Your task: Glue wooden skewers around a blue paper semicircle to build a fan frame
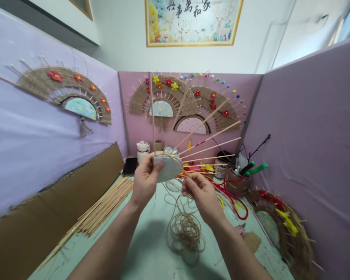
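My left hand [144,179] grips a pale, rounded fan base [169,168] by its left side, thumb across its face. Thin wooden sticks [211,147] radiate from the base up and to the right, and twine is wound along its upper edge. Just below the base's right end, my right hand [202,194] is closed in a pinch on twine; the fingertips partly hide the strand. Loops of twine run down beneath that hand to a loose tangled heap [186,231] on the table.
A bundle of wooden sticks [103,206] lies at left beside a cardboard strip [55,206]. Pipe cleaners [236,208] and a brown pot of tools [236,182] stand right. A finished woven fan [282,233] leans at far right; others hang on the partitions. A white jar [142,151] stands behind.
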Demonstrator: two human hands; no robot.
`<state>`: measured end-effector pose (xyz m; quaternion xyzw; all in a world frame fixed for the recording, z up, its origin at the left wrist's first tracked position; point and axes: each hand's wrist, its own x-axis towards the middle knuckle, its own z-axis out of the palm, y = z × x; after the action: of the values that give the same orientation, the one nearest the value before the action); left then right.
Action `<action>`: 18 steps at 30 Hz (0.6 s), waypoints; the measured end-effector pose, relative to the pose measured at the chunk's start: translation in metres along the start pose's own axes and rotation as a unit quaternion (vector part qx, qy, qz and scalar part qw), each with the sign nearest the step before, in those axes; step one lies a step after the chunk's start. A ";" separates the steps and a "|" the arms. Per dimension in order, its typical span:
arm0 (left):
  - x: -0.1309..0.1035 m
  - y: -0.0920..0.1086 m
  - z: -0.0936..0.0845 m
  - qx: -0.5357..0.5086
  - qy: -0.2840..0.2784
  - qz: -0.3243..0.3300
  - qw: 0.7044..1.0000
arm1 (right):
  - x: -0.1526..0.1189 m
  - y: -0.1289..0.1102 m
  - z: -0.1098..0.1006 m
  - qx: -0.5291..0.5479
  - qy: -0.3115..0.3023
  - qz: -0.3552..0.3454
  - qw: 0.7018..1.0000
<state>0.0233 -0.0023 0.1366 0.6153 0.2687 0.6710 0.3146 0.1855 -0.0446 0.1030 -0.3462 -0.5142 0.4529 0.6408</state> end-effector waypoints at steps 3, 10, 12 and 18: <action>0.009 -0.005 -0.009 -0.010 0.026 0.001 1.000 | 0.008 -0.006 -0.018 0.034 -0.002 0.030 0.999; 0.020 -0.018 -0.024 -0.006 0.024 0.009 1.000 | 0.017 -0.038 -0.065 0.108 0.085 0.018 0.990; 0.021 -0.017 -0.026 -0.002 0.005 0.009 1.000 | 0.015 -0.047 -0.073 0.129 0.103 0.000 0.986; 0.023 -0.015 -0.028 0.014 -0.061 -0.003 0.998 | 0.006 -0.070 -0.085 0.181 0.113 -0.033 0.976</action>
<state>-0.0038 0.0252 0.1379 0.6591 0.2604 0.6270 0.3235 0.2841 -0.0619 0.1489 -0.2561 -0.3595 0.4747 0.7615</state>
